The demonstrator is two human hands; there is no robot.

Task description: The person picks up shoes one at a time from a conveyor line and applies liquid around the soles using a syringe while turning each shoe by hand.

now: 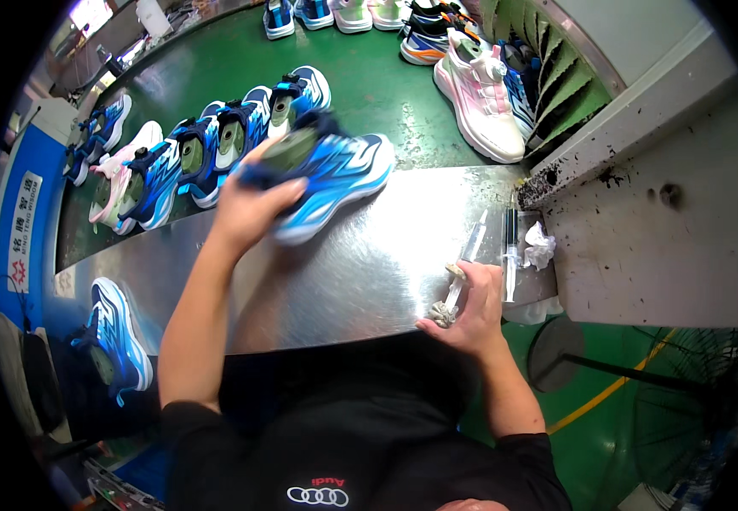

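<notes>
My left hand [246, 209] is closed around a blue sneaker [335, 187] with a white sole, holding it tilted above the metal worktop [343, 281]. The sneaker is slightly blurred, and a green insert shows in its opening. At the right side of the worktop, my right hand [480, 311] grips a clear syringe [474, 240] whose tip points away from me. Greyish lumpy wrapping sits around its flange and plunger end. Just right of this hand lie a syringe with dark contents [511, 247] and a crumpled white tissue [539, 247].
Beyond the worktop, a row of blue sneakers [156, 183] stands on a green conveyor belt [377, 102]. A pink-and-white sneaker [481, 102] stands by a flap-curtained opening [560, 81]. Another blue sneaker [114, 341] is at the left edge. A fan [684, 392] stands at lower right.
</notes>
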